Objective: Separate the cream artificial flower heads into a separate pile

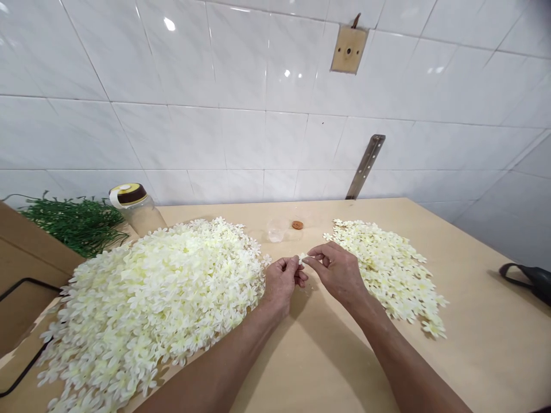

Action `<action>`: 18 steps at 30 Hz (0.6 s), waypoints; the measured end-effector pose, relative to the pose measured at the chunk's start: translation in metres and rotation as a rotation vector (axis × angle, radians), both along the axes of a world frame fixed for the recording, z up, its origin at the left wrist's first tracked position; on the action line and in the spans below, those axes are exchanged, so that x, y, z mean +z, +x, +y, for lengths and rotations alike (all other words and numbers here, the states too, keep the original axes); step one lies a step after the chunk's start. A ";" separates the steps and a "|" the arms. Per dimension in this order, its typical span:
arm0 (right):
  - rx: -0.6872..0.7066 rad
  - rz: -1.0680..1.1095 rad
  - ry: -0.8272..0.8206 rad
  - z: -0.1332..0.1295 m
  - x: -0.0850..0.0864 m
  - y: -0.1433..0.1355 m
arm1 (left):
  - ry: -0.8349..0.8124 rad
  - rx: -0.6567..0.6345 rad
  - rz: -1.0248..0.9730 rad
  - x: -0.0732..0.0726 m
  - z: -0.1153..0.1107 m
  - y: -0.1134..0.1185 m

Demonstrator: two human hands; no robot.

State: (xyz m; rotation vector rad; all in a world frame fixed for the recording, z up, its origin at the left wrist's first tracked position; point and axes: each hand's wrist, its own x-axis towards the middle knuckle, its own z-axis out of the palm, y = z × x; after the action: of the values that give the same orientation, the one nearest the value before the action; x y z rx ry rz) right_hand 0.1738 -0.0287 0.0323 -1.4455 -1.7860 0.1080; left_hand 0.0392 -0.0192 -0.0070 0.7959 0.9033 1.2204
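Observation:
Over the middle of the table, my left hand [284, 277] and my right hand [333, 265] meet with fingertips pinched. Between them is a small white artificial flower [302, 258], partly covered by the fingers. To the left of my left hand spreads a tall heap of pale yellow-white artificial flowers [167, 287]. A flatter pile of similar flowers [387, 267] lies just beyond and right of my right hand. Behind the hands stand a small clear plastic cup [275, 232] and a round orange-brown piece [297, 225].
A clear bottle [142, 215] with a brown and yellow lid stands at the back left, beside green artificial foliage [73, 221]. A cardboard box [30, 269] with black wire is at far left. A black strapped object [531, 281] lies at the right edge. The tiled wall [241, 137] rises behind.

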 end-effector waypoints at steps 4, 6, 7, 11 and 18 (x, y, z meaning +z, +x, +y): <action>0.011 0.099 -0.117 0.000 -0.006 -0.006 | 0.015 0.005 -0.001 0.001 -0.001 0.000; 0.021 0.145 -0.163 0.000 -0.009 -0.007 | 0.014 -0.002 -0.011 0.003 -0.001 -0.001; 0.026 0.161 -0.173 0.001 -0.010 -0.007 | 0.008 -0.010 -0.019 0.003 -0.001 -0.001; 0.044 0.175 -0.156 0.001 -0.011 -0.006 | -0.038 -0.047 -0.067 0.005 0.000 -0.001; 0.044 0.119 -0.227 -0.001 -0.004 -0.007 | -0.028 -0.033 -0.032 0.002 0.002 -0.002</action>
State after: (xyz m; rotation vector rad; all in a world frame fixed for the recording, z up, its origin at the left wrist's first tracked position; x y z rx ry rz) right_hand 0.1670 -0.0296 0.0286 -1.5235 -1.7520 0.4226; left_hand 0.0368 -0.0168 -0.0049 0.7636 0.8760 1.1857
